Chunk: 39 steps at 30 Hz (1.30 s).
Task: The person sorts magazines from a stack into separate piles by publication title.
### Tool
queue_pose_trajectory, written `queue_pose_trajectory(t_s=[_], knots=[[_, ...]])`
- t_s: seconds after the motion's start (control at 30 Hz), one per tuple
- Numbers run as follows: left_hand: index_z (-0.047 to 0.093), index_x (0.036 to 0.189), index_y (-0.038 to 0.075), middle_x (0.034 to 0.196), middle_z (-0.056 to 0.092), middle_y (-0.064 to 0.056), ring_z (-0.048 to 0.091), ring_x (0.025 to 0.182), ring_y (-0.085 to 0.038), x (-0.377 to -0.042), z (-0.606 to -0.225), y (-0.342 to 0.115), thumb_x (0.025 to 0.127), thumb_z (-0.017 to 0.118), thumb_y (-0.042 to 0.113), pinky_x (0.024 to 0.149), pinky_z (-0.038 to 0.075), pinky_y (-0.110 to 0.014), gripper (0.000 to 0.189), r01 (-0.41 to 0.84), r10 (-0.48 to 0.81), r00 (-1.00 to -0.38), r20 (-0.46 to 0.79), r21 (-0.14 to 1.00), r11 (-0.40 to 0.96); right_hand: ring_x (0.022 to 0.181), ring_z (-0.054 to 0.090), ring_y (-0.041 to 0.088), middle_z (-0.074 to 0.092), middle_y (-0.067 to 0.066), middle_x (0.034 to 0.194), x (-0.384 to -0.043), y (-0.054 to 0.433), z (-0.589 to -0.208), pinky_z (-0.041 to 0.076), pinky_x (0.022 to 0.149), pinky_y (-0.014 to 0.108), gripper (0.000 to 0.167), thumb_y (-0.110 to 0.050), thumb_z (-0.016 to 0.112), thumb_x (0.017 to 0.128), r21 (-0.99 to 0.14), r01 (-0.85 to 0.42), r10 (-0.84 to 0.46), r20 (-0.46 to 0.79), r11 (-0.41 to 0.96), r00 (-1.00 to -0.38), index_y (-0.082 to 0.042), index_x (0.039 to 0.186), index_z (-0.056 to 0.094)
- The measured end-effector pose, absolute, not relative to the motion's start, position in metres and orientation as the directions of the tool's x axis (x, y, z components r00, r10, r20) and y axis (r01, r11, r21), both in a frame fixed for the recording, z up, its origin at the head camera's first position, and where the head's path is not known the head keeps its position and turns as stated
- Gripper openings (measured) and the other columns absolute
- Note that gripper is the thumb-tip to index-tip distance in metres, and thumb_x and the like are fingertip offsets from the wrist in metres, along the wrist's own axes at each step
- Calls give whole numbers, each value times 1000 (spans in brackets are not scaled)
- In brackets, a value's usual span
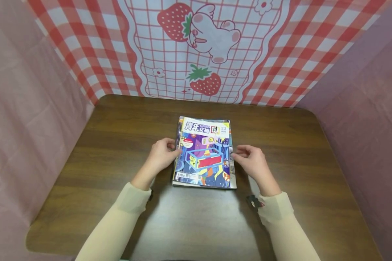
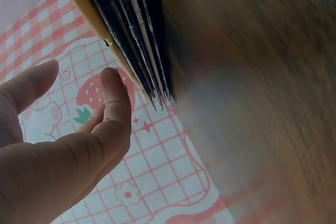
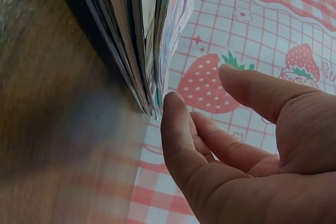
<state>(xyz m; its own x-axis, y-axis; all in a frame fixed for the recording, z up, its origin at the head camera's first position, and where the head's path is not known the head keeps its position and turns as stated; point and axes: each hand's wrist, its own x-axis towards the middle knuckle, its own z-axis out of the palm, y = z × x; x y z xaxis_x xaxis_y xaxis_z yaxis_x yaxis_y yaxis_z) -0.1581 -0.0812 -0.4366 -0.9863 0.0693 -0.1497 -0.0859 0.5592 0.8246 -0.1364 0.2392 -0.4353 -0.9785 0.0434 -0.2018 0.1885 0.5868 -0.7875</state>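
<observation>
Magazine stack point(image 1: 205, 154) is already piled, edges slightly uneven so some squaring seems left; left hand point(image 1: 161, 154) and right hand point(image 1: 253, 161) rest loose beside it, gripping nothing.

Magazines point(image 1: 204, 154) on table point(image 1: 196, 214), between left grip point(image 1: 161, 153) and right grip point(image 1: 252, 159) — cloth point(image 1: 212, 47) behind

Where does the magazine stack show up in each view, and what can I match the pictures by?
Head: magazine stack at centre, on the table, between left hand and right hand.
Left wrist: magazine stack edge-on, at the top, left of centre.
Right wrist: magazine stack edge-on, at the top, left of centre.
Shared landmark: the printed strawberry near small sparkles on the cloth.
</observation>
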Motion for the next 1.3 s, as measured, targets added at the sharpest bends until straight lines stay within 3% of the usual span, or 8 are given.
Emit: queue_pose_trajectory(t_s=[0.3,0.97,1.3], knots=[[59,129,-9,109,67,-19,63,98,-32,-158,-437,-79,89,79,18,89,53,-44,53,-102,76,-981,-181,802,589,108,66,33,66,22,121,-140,236,-438,56,89,43,49,-23,73,96,-772,215,27,-248,598,-968,7,133,60],[60,129,-8,93,63,-12,59,83,-24,-158,-440,-76,91,78,20,74,53,-37,51,-138,102,-961,-256,767,627,100,67,29,68,20,117,-139,233,-440,57,85,41,44,-25,74,96,-756,244,19,-293,607,-956,5,127,65],[59,125,-10,94,67,-17,66,72,-24,-161,-441,-78,89,79,13,65,60,-35,48,-207,121,-945,-305,841,500,103,67,29,68,19,119,-139,233,-439,55,90,44,45,-27,74,95,-770,271,3,-330,578,-944,2,129,66]])
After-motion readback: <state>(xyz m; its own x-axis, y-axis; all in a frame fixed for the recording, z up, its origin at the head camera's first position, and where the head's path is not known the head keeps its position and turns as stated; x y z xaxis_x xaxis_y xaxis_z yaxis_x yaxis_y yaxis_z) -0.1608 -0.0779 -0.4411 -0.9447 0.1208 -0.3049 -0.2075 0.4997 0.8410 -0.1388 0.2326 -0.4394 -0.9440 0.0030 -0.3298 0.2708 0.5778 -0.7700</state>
